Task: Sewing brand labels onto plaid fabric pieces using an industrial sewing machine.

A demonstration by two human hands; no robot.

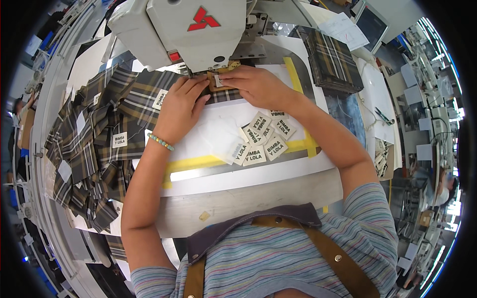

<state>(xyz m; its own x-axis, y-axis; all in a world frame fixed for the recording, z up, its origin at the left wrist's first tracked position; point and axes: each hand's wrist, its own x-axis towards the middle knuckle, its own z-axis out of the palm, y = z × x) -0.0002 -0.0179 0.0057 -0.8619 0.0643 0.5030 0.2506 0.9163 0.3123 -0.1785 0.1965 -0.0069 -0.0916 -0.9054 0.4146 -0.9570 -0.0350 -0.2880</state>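
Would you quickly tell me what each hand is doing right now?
Left hand: fingers flat, pressing the plaid fabric piece under the sewing machine.
Right hand: fingers curled, pinching the small label at the needle.

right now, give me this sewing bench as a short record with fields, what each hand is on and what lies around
left hand: flat on the plaid fabric piece, fingers at the small label
right hand: pressing the same label under the sewing machine head
loose labels: small heap on the white work surface, near the right forearm
plaid pile: sewn pieces heaped to the left
plaid stack: neat, upper right
yellow tape: marks a frame on the surface
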